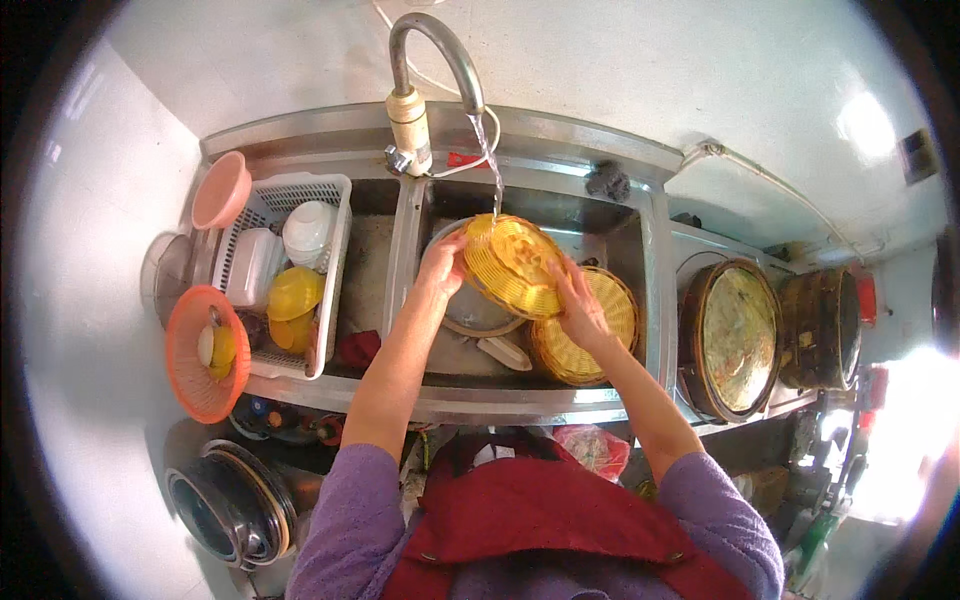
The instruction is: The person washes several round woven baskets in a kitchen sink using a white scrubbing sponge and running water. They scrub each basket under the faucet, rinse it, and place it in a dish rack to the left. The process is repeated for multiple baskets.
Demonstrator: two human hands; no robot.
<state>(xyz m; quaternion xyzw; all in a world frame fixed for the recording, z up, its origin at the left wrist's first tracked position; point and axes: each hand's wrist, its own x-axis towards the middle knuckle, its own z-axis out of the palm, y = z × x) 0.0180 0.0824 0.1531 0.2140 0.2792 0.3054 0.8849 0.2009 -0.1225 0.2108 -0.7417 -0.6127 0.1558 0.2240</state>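
Both my hands hold a yellow woven basket (514,262) tilted over the right bowl of a steel sink (525,403). My left hand (445,264) grips its left rim, and my right hand (579,306) presses on its right side. Water runs from the curved metal faucet (442,45) onto the basket's upper edge. Below my right hand, another yellow woven basket (611,330) lies in the sink. A round basin (476,304) sits partly hidden beneath the held basket, near a pale oblong object (504,353).
At left, a white plastic crate (341,247) holds bowls and containers; a pink bowl (222,190) and an orange colander (180,356) stand beside it. A dark scrubber (608,181) rests on the back ledge. Round steamers (739,337) stand at right, and dark pots (217,510) sit lower left.
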